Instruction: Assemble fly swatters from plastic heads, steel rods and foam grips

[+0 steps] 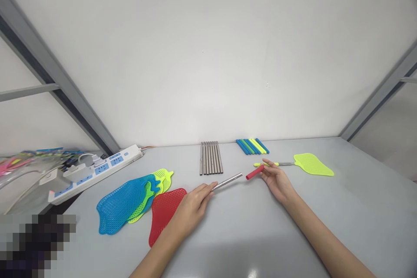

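Observation:
My left hand (193,209) is closed around a shiny metal tube (230,180) that points up and to the right. Behind that hand and wrist lies a red mesh fly swatter head (165,212); my hand hides whether the tube joins it. Between the fingertips of my right hand (276,181) is a red handle sleeve (254,173), tilted, its lower end facing the tube with a small gap between them. Just beyond the right hand lies a yellow fly swatter (313,165) with a metal shaft and yellow handle.
Blue (125,202), green and yellow swatter heads overlap at the left. Several metal tubes (211,158) lie side by side at the back, near a row of blue, green and yellow handle sleeves (252,146). A white power strip (125,155) with plugs runs along the left edge.

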Demonstrator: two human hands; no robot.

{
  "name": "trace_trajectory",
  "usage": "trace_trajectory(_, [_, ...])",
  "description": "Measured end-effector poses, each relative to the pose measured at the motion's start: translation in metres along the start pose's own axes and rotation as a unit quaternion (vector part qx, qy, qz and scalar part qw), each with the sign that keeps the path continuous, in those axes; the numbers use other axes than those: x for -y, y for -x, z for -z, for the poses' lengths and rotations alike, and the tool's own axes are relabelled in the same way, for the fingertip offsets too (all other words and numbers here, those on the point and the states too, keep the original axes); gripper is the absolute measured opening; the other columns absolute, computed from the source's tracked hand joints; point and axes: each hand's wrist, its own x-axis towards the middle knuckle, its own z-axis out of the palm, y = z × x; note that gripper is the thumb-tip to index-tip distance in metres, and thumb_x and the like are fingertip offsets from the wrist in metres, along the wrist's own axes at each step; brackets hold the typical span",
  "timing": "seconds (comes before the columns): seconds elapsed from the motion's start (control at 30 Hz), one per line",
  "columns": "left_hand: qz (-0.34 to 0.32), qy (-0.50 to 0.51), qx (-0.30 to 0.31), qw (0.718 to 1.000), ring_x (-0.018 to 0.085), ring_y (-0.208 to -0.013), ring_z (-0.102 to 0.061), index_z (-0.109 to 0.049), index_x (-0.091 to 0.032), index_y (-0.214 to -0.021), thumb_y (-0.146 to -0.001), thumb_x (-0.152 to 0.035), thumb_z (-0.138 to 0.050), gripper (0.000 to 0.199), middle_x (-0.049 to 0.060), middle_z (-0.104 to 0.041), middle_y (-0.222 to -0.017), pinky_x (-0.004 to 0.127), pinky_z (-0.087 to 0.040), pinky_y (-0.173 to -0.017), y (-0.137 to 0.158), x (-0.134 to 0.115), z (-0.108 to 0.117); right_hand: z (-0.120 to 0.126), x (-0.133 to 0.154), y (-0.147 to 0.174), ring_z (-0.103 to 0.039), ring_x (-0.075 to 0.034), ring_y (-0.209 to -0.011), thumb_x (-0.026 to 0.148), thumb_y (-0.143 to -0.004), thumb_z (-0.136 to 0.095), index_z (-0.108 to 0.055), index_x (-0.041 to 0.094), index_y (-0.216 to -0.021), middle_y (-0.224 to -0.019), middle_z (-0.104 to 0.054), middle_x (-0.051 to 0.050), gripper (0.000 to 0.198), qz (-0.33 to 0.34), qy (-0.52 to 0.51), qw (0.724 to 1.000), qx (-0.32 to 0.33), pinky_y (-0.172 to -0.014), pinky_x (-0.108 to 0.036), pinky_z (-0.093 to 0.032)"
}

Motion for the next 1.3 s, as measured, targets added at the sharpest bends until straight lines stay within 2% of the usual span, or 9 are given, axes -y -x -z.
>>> trace_trajectory(0.73, [0.009, -0.003, 0.032, 0.999, 0.014, -0.074, -0.050, -0.040, -0.027, -0.117, -0.085, -0.030, -0.025, 0.036, 0.002, -0.052, -0.080, 0.024, -0.040, -0.066, 0.0000, -0.0037, -0.0045, -0.0050, -0.0023, 0.0030, -0.054, -0.015, -0.079, 0.012, -0.062, -0.057, -0.059, 0.019, -0.078, -0.083, -0.059, -0.003, 0.018, 0.004, 0.006, 1.000, 0.015, -0.067, -0.027, -0.047])
trace_trajectory(1.3, [0.024, -0.002, 0.027, 0.999, 0.015, -0.076, -0.051, -0.046, -0.026, -0.112, -0.084, -0.033, -0.027, 0.035, 0.002, -0.055, -0.081, 0.025, -0.040, -0.067, -0.0016, -0.0013, -0.0043, -0.0076, -0.0002, 0.0061, -0.053, -0.016, -0.076, 0.019, -0.062, -0.058, -0.058, 0.020, -0.082, -0.084, -0.059, -0.003, 0.020, 0.008, 0.038, 0.999, 0.021, -0.061, -0.027, -0.045])
